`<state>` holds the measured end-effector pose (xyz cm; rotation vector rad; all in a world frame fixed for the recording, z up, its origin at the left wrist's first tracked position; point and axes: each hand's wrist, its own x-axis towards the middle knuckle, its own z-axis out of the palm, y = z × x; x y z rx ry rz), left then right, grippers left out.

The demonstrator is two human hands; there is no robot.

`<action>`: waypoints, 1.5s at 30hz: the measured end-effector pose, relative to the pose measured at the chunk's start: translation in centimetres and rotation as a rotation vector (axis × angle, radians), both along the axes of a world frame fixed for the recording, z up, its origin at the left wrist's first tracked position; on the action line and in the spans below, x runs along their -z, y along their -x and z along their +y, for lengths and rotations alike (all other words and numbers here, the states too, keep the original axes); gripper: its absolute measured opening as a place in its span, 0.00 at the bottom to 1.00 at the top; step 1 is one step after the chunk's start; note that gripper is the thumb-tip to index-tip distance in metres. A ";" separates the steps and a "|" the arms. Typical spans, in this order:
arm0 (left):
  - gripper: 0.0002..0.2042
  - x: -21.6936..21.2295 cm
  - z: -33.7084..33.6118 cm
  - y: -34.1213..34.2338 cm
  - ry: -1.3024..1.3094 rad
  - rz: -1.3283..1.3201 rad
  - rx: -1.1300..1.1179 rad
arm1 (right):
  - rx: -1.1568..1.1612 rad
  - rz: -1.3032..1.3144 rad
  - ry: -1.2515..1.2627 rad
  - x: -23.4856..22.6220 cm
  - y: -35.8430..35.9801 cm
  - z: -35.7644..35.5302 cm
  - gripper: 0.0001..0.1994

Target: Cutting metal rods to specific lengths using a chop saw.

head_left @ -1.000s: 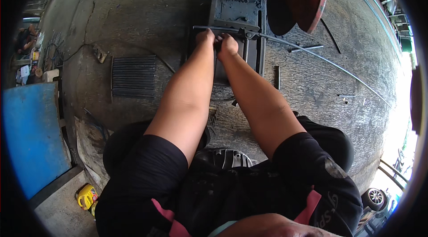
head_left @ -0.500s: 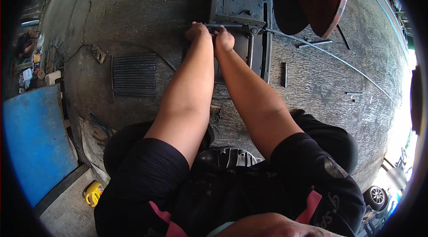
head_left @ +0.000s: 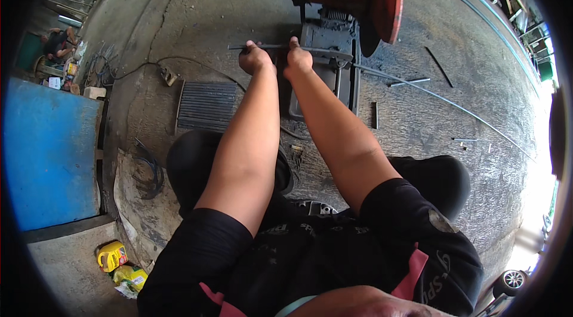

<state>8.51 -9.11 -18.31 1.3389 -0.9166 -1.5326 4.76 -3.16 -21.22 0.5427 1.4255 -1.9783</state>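
Both hands are closed on a thin metal rod point(head_left: 237, 47) that lies across the cut-off saw's base. My left hand point(head_left: 258, 60) grips it close to its left end, which sticks out past the fingers. A short way to the right, my right hand point(head_left: 298, 60) holds the rod with the thumb up, just left of the saw's vise point(head_left: 340, 62). A long thin rod point(head_left: 441, 95) runs on from the vise to the far right; it seems to be the same piece. The saw's red head with its blade guard point(head_left: 389, 1) stands raised behind the vise.
Several cut rods point(head_left: 206, 107) lie side by side left of my arms, near a cable point(head_left: 203, 65). Short pieces point(head_left: 375, 115) lie right of the saw. A blue panel point(head_left: 51, 150) and a yellow container point(head_left: 111, 255) are at the left. Another person point(head_left: 58, 42) sits far left.
The view has tilted up and to the left, so more of the saw's head shows. Both hands stay at the rod left of the vise; their thumbs now show above it.
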 end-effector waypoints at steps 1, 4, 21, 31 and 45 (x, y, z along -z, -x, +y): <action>0.12 -0.8 0.3 -0.3 -0.010 0.174 0.014 | 0.001 0.002 0.041 -1.1 -0.2 0.3 0.36; 0.11 -2.7 2.5 -1.1 0.186 0.241 0.204 | 0.138 0.009 0.202 -4.2 -1.0 1.4 0.32; 0.06 -14.0 16.4 -0.1 -0.044 0.854 0.441 | -0.002 0.269 0.302 -21.5 -2.1 19.4 0.24; 0.08 -19.9 20.7 6.4 0.883 0.289 0.798 | -0.131 1.314 -0.722 -22.9 0.9 27.8 0.16; 0.12 -21.6 20.7 8.1 0.547 0.510 1.697 | -0.126 0.668 0.462 -17.7 3.1 28.8 0.11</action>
